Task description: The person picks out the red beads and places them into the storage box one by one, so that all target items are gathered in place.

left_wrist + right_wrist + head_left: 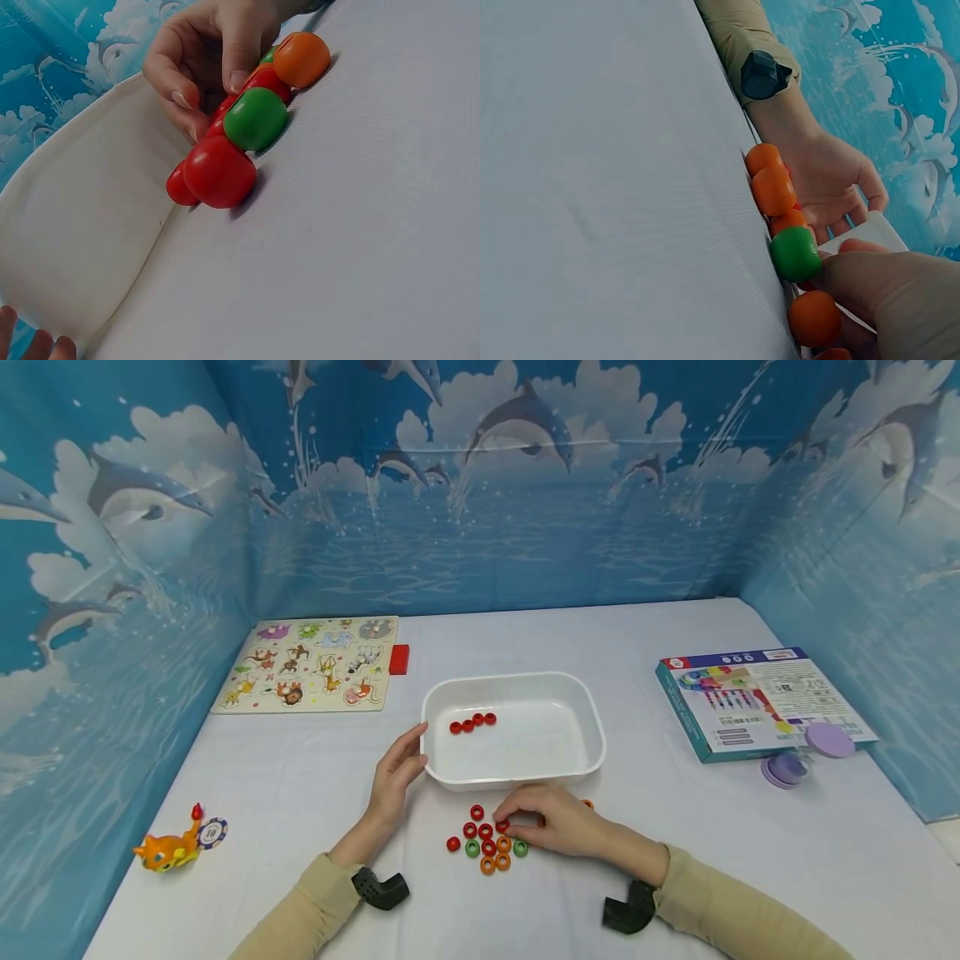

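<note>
My left hand (393, 781) rests against the left wall of a white plastic tray (525, 770), its fingertips (41, 345) at the side. Inside the tray several red beads stand in a short row. My right hand (558, 822) is in front of the tray, thumb and index finger pinching a red bead (502, 826) at the edge of a loose group. That group holds red, orange and green beads, among them a green bead (472, 848) and an orange bead (487, 865). Another orange bead (588, 804) shows partly behind my right hand.
An animal peg puzzle (315, 664) lies at the back left with a red block (399, 660) beside it. At the right are a toy box (757, 702), a purple-lidded tub (786, 769) and a purple lid (829, 740). An orange toy animal (167, 852) stands front left.
</note>
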`<state>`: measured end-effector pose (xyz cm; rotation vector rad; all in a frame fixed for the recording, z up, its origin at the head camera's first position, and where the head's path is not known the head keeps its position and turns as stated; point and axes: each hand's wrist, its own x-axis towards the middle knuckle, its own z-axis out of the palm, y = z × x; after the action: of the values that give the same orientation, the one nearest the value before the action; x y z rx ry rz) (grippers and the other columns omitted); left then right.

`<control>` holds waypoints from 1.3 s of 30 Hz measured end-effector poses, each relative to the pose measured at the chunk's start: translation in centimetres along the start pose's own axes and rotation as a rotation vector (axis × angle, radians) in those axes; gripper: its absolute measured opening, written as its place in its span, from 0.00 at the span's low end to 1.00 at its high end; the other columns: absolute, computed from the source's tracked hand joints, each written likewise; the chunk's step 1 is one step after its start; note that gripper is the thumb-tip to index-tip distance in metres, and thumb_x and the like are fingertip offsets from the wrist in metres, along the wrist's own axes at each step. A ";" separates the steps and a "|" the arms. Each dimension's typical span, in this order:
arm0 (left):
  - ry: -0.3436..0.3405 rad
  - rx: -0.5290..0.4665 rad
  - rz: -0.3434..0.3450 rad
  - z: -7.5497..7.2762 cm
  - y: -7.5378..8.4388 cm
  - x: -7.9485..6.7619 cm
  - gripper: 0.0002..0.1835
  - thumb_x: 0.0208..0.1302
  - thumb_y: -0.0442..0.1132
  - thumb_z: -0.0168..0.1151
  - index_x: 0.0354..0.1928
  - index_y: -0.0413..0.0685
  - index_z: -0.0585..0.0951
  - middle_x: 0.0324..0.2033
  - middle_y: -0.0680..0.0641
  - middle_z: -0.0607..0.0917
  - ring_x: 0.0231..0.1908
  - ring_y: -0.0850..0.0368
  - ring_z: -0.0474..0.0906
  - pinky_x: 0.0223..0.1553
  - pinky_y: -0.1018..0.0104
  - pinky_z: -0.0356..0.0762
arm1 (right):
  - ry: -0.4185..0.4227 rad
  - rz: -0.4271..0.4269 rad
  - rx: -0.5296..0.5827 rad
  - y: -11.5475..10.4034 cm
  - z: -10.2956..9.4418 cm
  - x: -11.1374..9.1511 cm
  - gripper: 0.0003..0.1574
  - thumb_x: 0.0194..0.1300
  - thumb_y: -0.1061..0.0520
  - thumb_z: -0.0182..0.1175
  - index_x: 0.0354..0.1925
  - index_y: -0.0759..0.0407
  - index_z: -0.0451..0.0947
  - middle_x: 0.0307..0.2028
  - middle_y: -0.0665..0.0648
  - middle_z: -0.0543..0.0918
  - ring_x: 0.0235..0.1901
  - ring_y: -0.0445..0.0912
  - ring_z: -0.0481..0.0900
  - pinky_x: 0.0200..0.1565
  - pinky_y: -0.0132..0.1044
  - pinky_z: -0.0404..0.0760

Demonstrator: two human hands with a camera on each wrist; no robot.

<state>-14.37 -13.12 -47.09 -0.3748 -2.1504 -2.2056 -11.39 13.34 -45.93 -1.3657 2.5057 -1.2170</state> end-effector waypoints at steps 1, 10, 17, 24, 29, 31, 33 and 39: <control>0.001 -0.002 0.000 0.0 0.0 0.0 0.26 0.61 0.39 0.49 0.61 0.41 0.65 0.63 0.48 0.62 0.62 0.55 0.57 0.55 0.57 0.64 | -0.001 0.008 -0.006 -0.1 -0.1 0.0 0.13 0.56 0.55 0.62 0.42 0.46 0.78 0.38 0.40 0.78 0.35 0.35 0.73 0.35 0.26 0.73; -0.007 -0.019 -0.028 0.4 1.0 -0.2 0.24 0.62 0.31 0.46 0.61 0.39 0.64 0.64 0.47 0.61 0.63 0.55 0.55 0.56 0.57 0.62 | -0.039 0.000 0.048 -2.8 -3.7 0.7 0.14 0.55 0.57 0.62 0.42 0.48 0.77 0.39 0.41 0.79 0.34 0.35 0.74 0.35 0.29 0.76; 0.003 0.009 -0.033 0.9 2.5 -0.6 0.24 0.61 0.27 0.44 0.61 0.36 0.63 0.63 0.44 0.61 0.63 0.53 0.55 0.56 0.61 0.63 | 0.005 -0.039 0.011 -2.5 -8.9 4.4 0.15 0.55 0.57 0.62 0.43 0.50 0.77 0.39 0.44 0.80 0.39 0.39 0.76 0.39 0.33 0.77; 0.009 0.011 -0.043 0.9 2.7 -0.6 0.23 0.62 0.27 0.43 0.61 0.39 0.64 0.63 0.45 0.61 0.62 0.54 0.56 0.55 0.60 0.64 | 0.002 0.125 0.077 0.6 -11.5 8.6 0.16 0.54 0.56 0.62 0.43 0.58 0.77 0.39 0.49 0.80 0.38 0.42 0.77 0.41 0.40 0.77; 0.011 0.009 -0.040 0.8 2.7 -0.5 0.24 0.61 0.27 0.44 0.61 0.38 0.64 0.63 0.45 0.61 0.62 0.53 0.56 0.56 0.58 0.63 | -0.036 0.245 0.133 3.2 -11.3 10.5 0.17 0.53 0.57 0.64 0.43 0.60 0.78 0.38 0.50 0.80 0.36 0.42 0.77 0.41 0.36 0.77; 0.011 0.010 -0.038 0.8 2.7 -0.5 0.24 0.61 0.27 0.44 0.61 0.37 0.64 0.63 0.44 0.61 0.62 0.53 0.55 0.56 0.57 0.63 | -0.061 0.284 0.143 4.3 -11.0 10.9 0.17 0.52 0.57 0.64 0.43 0.59 0.78 0.37 0.51 0.80 0.36 0.42 0.77 0.41 0.35 0.77; 0.011 0.011 -0.040 0.8 2.7 -0.5 0.24 0.61 0.27 0.44 0.61 0.36 0.63 0.63 0.44 0.61 0.62 0.53 0.55 0.56 0.57 0.62 | -0.087 0.318 0.148 5.3 -10.7 11.1 0.18 0.52 0.58 0.65 0.43 0.60 0.77 0.37 0.51 0.80 0.35 0.43 0.77 0.40 0.35 0.77; 0.006 0.012 -0.044 0.7 2.7 -0.4 0.24 0.61 0.27 0.44 0.61 0.35 0.63 0.63 0.44 0.61 0.62 0.53 0.55 0.56 0.58 0.62 | -0.145 0.397 0.125 7.0 -9.8 11.5 0.18 0.47 0.61 0.67 0.40 0.61 0.78 0.33 0.51 0.81 0.34 0.43 0.78 0.37 0.34 0.78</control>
<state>-13.33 -12.58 -44.55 -0.3221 -2.1890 -2.2122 -26.99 13.13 -40.08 -0.8401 2.3967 -1.1212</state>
